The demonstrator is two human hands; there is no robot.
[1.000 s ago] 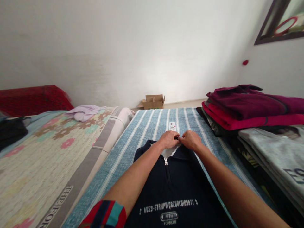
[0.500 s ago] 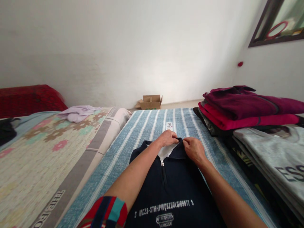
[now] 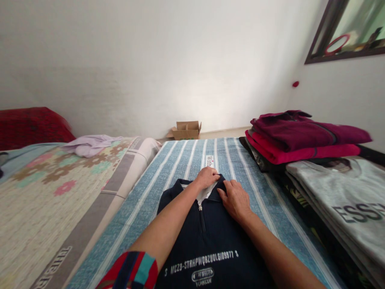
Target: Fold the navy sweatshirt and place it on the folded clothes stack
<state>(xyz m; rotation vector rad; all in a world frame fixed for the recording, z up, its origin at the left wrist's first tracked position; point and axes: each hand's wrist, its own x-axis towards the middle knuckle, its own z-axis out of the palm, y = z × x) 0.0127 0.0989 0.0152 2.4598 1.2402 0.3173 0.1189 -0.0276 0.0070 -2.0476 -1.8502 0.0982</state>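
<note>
A navy pullover [image 3: 210,237] with a collar, a short front zip and white lettering lies front up on the blue striped bedsheet [image 3: 168,164]. Its collar stands partly open and shows a pale lining. My left hand [image 3: 207,177] reaches across the front, its fingers closed on the inner edge of the collar's right side. On the outside of that same collar side, my right hand [image 3: 236,196] presses its fingers down, bent against the cloth. Both forearms cover parts of the pullover.
Folded maroon and red garments [image 3: 300,132] are stacked on the right, beside a pile of grey shirts [image 3: 355,196]. On the left is a second bed with a flowered cover [image 3: 75,200] and a lilac cloth [image 3: 90,145]. A cardboard box [image 3: 186,130] stands by the wall.
My right hand has shifted from pinching the collar's top corner to lying lower on its outer side. My left hand stays at the collar. The view has turned slightly right.
</note>
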